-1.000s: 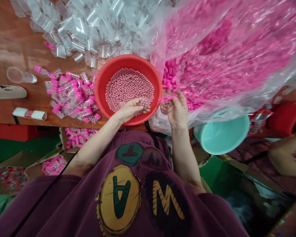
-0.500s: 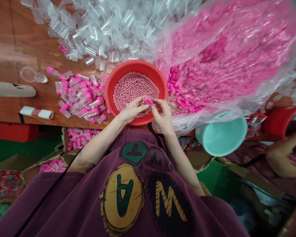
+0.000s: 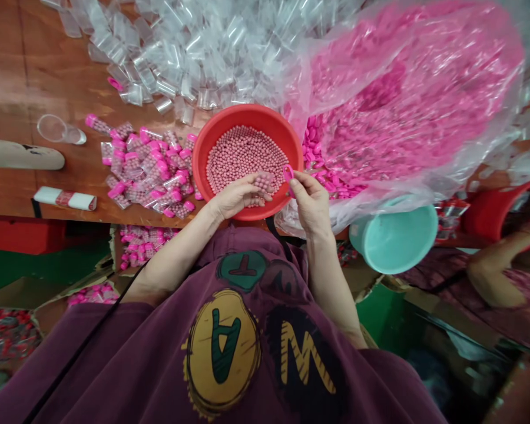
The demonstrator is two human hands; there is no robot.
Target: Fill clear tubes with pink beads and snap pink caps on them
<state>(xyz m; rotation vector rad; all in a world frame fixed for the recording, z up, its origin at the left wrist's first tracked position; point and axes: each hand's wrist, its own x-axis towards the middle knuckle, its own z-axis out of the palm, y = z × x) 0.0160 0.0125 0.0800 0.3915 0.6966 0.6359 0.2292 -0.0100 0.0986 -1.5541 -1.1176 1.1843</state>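
Far left on the brown wooden table (image 3: 9, 94) is a clear plastic cup (image 3: 58, 128). Next is a heap of bead-filled clear plastic containers with bright pink caps (image 3: 148, 168); behind it lies a larger heap of uncapped clear plastic containers (image 3: 181, 59).

The left hand (image 3: 236, 197) is narrowed around a small clear plastic container filled with pink beads (image 3: 264, 181), held above the near part of a round red plastic bowl (image 3: 292, 141). The bowl contains loose pink beads (image 3: 245, 156). At its right side, the right hand (image 3: 311, 203) pinches an oval bright pink plastic cap (image 3: 288, 172) between thumb and fingers, apart from the container. Beyond lie loose pink caps (image 3: 313, 141), a translucent plastic bag of pink pieces (image 3: 424, 112) and, at the near edge, a turquoise plastic bowl (image 3: 400, 241).

Assessment: the step in hand appears to be fitting the cap to the filled container. The next move calls for squaring the cap to the mouth and pressing evenly, with the container steady so no beads spill. Which way the mouth faces cannot be told.

Compared with half a second earlier, when both hands met at the container with the cap against it, the right hand and cap now stand off to the right; the left hand's hold is much the same.
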